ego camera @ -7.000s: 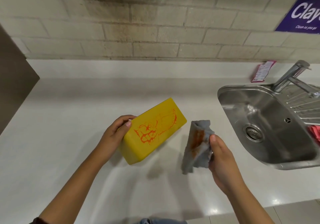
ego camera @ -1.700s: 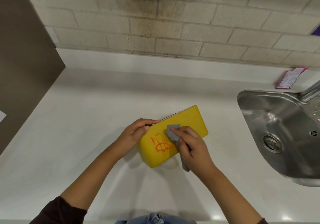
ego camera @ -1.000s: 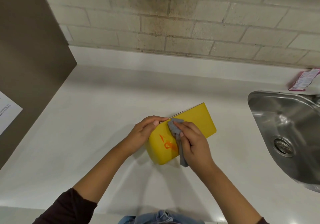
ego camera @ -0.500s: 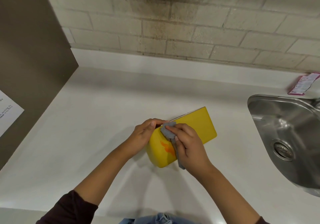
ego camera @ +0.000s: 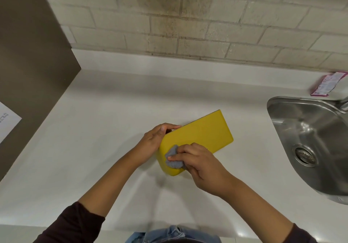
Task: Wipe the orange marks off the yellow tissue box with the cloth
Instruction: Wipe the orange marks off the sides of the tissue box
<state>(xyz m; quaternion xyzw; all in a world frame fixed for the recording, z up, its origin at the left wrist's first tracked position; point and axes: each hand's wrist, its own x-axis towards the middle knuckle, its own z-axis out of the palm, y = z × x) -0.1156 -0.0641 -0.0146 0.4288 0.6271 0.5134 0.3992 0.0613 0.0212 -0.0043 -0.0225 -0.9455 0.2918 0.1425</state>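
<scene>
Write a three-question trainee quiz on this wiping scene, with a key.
1. True or false: orange marks show on the exposed face of the yellow tissue box.
2. Which hand presses the grey cloth on the box? A) left hand B) right hand
3. Fill in: the sink lies to the person's ____.

Key: 1 false; 2 B; 3 right.
</scene>
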